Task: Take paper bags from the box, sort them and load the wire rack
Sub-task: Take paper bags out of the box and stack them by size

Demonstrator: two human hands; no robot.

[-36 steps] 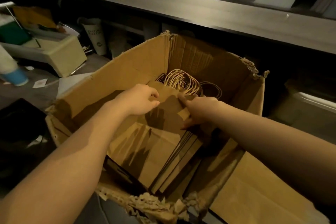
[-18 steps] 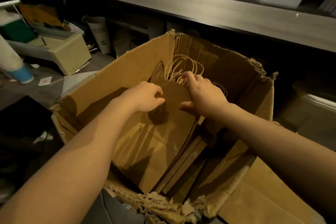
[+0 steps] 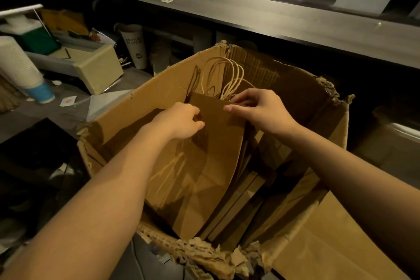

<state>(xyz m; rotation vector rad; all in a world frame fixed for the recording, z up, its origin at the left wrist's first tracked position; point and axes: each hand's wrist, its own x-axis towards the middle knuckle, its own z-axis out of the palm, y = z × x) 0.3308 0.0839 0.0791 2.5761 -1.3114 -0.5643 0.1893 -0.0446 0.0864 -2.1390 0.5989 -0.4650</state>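
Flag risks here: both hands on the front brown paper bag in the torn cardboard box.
1. The left hand and right hand hold the flat brown paper bag only near its top edge; a hard pull may tear it.
2. The beige looped cord handles bunch together behind it, so neighbouring bags could snag and lift too.

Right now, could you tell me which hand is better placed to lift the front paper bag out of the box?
Probably the right hand: it pinches the front paper bag at its top edge, beside the twine handles. The left hand grips lower, on the side edge, inside the cardboard box.
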